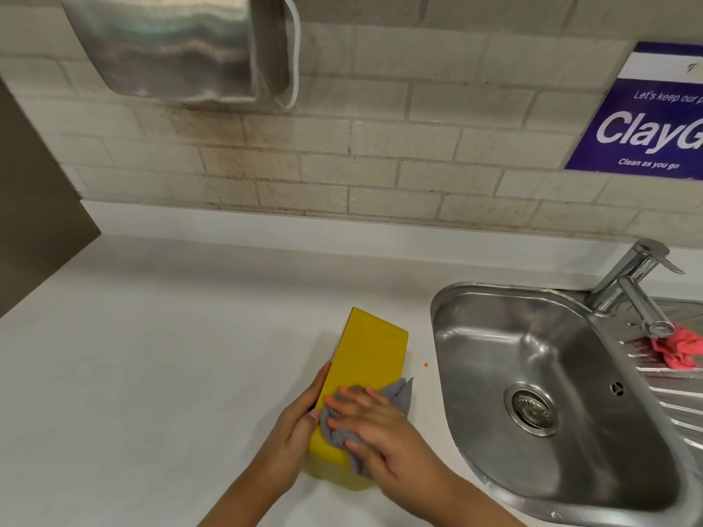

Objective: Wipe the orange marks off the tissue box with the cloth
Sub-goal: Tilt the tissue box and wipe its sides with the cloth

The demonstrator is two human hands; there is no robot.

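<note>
A yellow tissue box (pixel 365 351) lies on the white counter (pixel 171 355), its long side running away from me. My left hand (pixel 296 431) grips the box's left side near the close end. My right hand (pixel 371 422) presses a grey cloth (pixel 399 395) flat on the box's top face at the near end. The cloth bunches under my fingers and hangs over the right edge. No orange marks show on the bare part of the top. A tiny orange speck (pixel 425 364) lies on the counter right of the box.
A steel sink (pixel 494 336) with a drain is set into the counter on the right, its tap (pixel 631 287) behind it. A pink cloth (pixel 677 348) lies on the draining board. A steel dispenser (pixel 178 47) and a purple sign (pixel 646 119) hang on the tiled wall.
</note>
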